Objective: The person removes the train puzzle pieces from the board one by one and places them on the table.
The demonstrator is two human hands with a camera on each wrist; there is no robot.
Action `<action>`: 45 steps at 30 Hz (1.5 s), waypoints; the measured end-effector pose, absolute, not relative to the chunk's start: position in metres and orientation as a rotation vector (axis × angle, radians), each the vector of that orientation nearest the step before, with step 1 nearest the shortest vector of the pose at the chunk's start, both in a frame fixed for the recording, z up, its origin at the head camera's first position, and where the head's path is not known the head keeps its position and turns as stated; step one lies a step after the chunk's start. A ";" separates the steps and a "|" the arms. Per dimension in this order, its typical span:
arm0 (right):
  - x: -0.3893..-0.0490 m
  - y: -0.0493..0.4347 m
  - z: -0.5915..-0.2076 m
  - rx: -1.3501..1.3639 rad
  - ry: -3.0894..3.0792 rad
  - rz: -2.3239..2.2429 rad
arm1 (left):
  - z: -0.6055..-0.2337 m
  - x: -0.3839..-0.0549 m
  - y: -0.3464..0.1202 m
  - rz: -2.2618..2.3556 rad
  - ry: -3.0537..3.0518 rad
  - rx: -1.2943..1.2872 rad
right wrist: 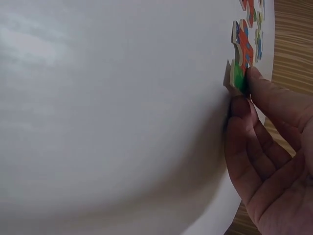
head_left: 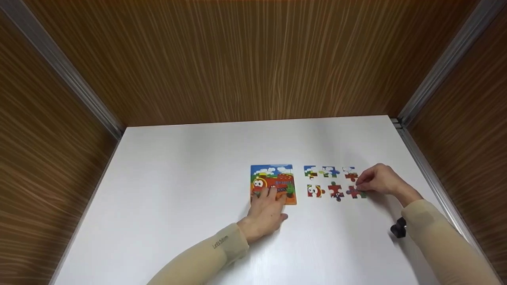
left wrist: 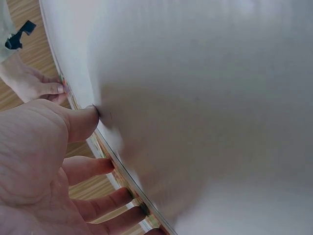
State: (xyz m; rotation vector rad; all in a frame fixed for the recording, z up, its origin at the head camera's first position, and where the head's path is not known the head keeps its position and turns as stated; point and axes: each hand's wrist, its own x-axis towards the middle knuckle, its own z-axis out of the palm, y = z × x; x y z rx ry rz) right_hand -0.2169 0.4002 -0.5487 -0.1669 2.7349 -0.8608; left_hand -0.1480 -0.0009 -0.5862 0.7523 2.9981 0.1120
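Observation:
A puzzle board with a red cartoon train under a blue sky lies flat on the white table. My left hand rests on its lower part, fingers extended and covering some of the picture. In the left wrist view those fingers touch the board's face, with the thumb apart at its near edge. To the right, my right hand pinches the edge of a red and green puzzle piece between thumb and index finger. The right wrist view shows this puzzle piece close to the table, slightly tilted.
Other loose pieces lie in two rows right of the board: a sky piece, a cloud piece, a cloud and red piece, an eyes piece and a red piece. Wood-grain panels enclose the white table.

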 end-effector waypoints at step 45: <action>-0.218 0.335 -0.539 -0.321 2.825 -0.857 | -0.582 -0.204 -0.083 0.509 2.859 0.608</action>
